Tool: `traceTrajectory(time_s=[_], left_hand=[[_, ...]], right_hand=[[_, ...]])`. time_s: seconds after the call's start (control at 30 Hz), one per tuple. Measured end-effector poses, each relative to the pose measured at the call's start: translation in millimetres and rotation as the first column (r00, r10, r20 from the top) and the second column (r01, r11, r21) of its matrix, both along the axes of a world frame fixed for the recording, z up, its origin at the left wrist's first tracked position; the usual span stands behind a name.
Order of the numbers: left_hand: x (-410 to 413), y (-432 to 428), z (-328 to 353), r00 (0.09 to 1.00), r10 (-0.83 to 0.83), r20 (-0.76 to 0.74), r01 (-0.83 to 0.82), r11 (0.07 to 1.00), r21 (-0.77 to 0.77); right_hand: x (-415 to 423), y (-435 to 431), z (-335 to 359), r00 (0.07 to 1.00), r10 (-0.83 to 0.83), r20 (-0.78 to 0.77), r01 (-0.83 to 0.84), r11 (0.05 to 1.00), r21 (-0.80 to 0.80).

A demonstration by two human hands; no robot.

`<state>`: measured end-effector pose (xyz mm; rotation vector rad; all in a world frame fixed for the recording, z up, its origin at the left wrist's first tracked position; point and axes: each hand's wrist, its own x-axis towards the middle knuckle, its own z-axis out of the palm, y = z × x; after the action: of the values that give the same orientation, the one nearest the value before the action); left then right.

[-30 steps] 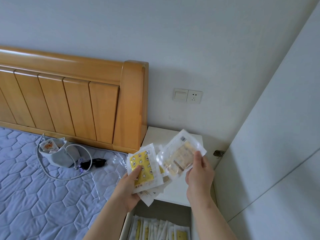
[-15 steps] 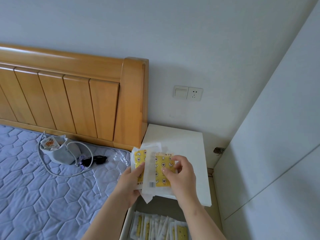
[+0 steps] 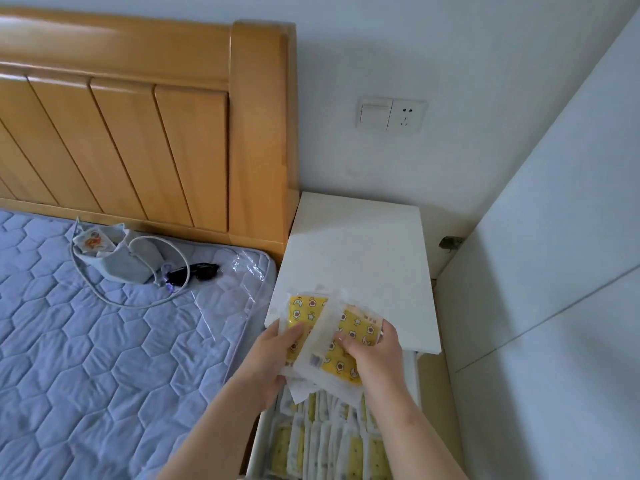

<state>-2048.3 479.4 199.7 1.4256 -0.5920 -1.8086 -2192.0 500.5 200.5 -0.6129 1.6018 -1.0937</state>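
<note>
My left hand [image 3: 268, 356] holds a small stack of clear packets [image 3: 302, 308] with yellow patterned contents, thumb on top. My right hand [image 3: 372, 353] presses another yellow packet [image 3: 349, 336] onto the front of that stack, fingers curled over it. Both hands hover above the front edge of the white nightstand [image 3: 360, 251]. Below them an open drawer [image 3: 325, 441] is filled with several similar packets standing on edge.
A wooden headboard [image 3: 145, 126] stands at the left behind a quilted blue mattress [image 3: 104, 341]. On the mattress lie a grey pouch [image 3: 117, 254] with a white cord, dark sunglasses [image 3: 197, 271] and clear plastic wrap [image 3: 249, 268]. A white wardrobe panel [image 3: 554, 271] is at the right.
My right hand brought its packet down from the upper right onto the stack in my left hand. Both hands have lowered toward the drawer, and the view has tilted down.
</note>
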Motion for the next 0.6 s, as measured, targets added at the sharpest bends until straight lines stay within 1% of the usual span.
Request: traceTrajectory(time_s=[0.1, 0.17, 0.27, 0.47, 0.53, 0.6], left_hand=[[-6.5, 2.1, -29.7, 0.999, 0.036, -0.003, -0.035, 0.992, 0.118], [-8.8, 5.4, -51.6, 0.999, 0.018, 0.033, -0.022, 0.988, 0.154], [-13.8, 10.3, -86.7, 0.992, -0.021, 0.123, 0.002, 0.989, 0.151], [-25.6, 13.1, -162.9, 0.963, -0.085, 0.256, 0.044, 0.986, 0.162], [-27.8, 11.2, -182.6, 0.959, -0.108, 0.262, 0.066, 0.984, 0.163], [-30.4, 4.9, -204.8, 0.964, -0.108, 0.245, 0.074, 0.987, 0.146]], right_hand=[[-6.9, 6.1, -36.1, 0.992, -0.049, 0.115, 0.038, 0.994, 0.101], [-9.7, 11.4, -60.4, 0.982, -0.055, 0.178, 0.031, 0.99, 0.14], [-17.1, 14.5, -99.6, 0.974, -0.04, 0.224, 0.002, 0.986, 0.165], [-33.1, 20.6, -192.5, 0.972, 0.071, 0.223, -0.112, 0.978, 0.178], [-35.0, 19.6, -214.4, 0.97, 0.073, 0.233, -0.117, 0.977, 0.18], [-36.2, 13.9, -238.4, 0.959, 0.064, 0.276, -0.113, 0.98, 0.166]])
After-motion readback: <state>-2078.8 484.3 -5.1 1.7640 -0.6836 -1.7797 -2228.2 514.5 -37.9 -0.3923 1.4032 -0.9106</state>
